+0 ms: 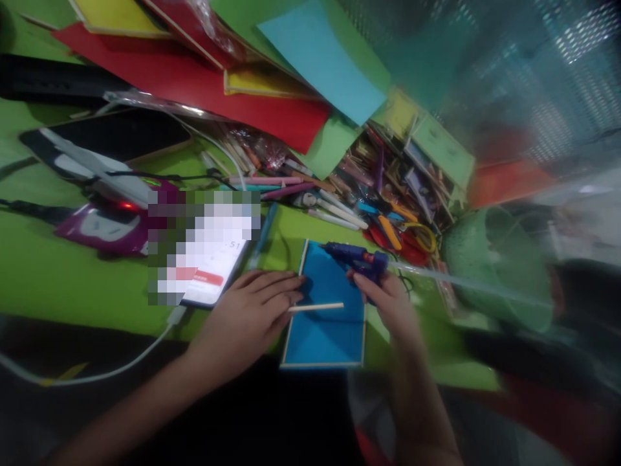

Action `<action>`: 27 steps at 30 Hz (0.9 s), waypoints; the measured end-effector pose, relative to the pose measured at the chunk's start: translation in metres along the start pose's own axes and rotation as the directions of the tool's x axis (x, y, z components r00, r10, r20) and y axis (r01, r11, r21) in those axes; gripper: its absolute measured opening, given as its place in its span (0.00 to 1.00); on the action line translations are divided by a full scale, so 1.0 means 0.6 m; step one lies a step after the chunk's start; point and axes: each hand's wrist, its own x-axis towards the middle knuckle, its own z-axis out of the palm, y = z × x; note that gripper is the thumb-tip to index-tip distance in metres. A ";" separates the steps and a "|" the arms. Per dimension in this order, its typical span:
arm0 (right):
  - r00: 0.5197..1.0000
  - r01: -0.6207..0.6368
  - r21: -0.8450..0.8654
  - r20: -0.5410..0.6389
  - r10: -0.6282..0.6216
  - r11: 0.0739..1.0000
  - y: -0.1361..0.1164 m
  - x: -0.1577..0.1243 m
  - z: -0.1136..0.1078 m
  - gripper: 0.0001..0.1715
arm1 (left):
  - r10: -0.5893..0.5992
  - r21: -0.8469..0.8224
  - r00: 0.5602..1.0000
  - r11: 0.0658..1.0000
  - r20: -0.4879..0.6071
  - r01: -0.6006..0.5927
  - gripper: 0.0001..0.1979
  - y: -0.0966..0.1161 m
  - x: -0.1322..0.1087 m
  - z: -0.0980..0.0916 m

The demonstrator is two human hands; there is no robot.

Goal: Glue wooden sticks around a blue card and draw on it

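Note:
A blue card (323, 340) edged with thin pale wooden strips lies on the green table. My right hand (385, 294) is closed round the handle of a dark blue glue gun (361, 257), whose nozzle points left over the card's upper edge. A long translucent glue stick (451, 278) juts from the gun's back. At the card's left edge is my left hand (259, 301), fingers together, with a short wooden stick (323, 307) pinched near the thumb. That stick crosses the card's middle; its left end is hidden by my hand.
A lit phone (213, 259) on a white cable lies left of my left hand. Behind are pens (286, 184), scissors (422, 236), red card (194, 81) and light blue card (325, 58). A purple power strip (107, 226) lies far left, a green basket (490, 272) right.

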 end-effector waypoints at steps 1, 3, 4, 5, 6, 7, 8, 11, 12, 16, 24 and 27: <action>1.000 0.003 -0.014 -0.006 -0.003 1.000 -0.002 0.000 0.000 0.20 | -0.001 -0.005 1.000 1.000 0.001 0.001 0.14 0.000 0.000 0.000; 1.000 0.004 -0.037 -0.013 -0.005 0.999 -0.005 -0.001 0.002 0.20 | -0.006 -0.012 1.000 1.000 0.005 0.006 0.14 0.000 -0.001 0.000; 1.000 0.006 -0.045 -0.013 -0.006 0.999 -0.007 0.000 0.002 0.20 | -0.010 -0.014 1.000 1.000 0.007 0.010 0.14 0.000 -0.001 0.000; 1.000 0.009 -0.053 -0.010 -0.010 0.999 -0.008 0.000 0.003 0.20 | -0.016 -0.015 1.000 1.000 0.011 0.016 0.14 0.000 -0.001 0.001; 1.000 0.016 -0.062 -0.004 -0.016 0.998 -0.008 0.001 0.003 0.19 | -0.020 -0.015 1.000 1.000 0.012 0.020 0.14 0.000 -0.002 0.001; 1.000 0.026 -0.073 0.002 -0.026 0.997 -0.008 0.001 0.004 0.19 | -0.022 -0.013 1.000 1.000 0.011 0.022 0.14 0.000 -0.002 0.001; 0.999 0.040 -0.085 0.008 -0.040 0.996 -0.007 0.002 0.004 0.19 | -0.020 -0.010 1.000 1.000 0.009 0.020 0.14 0.000 -0.002 0.001; 0.997 0.080 -0.128 0.017 -0.079 0.989 -0.003 0.005 0.004 0.18 | -0.008 0.002 1.000 1.000 0.005 0.008 0.13 0.001 -0.002 0.001; 0.996 0.090 -0.140 0.018 -0.089 0.986 -0.001 0.005 0.003 0.18 | -0.005 0.004 1.000 1.000 0.006 0.005 0.13 0.001 -0.002 0.000; 0.994 0.112 -0.183 0.019 -0.111 0.977 0.003 0.004 -0.001 0.17 | 0.003 0.003 1.000 1.000 0.004 -0.003 0.13 0.001 0.000 -0.001; 0.992 0.120 -0.192 -0.008 -0.123 0.974 0.008 0.003 0.000 0.18 | -0.001 0.015 1.000 1.000 0.014 0.001 0.14 0.002 -0.001 -0.001; 0.992 0.126 -0.204 0.000 -0.129 0.971 0.002 0.005 0.002 0.17 | 0.008 0.020 1.000 1.000 0.008 -0.008 0.14 0.003 0.000 -0.002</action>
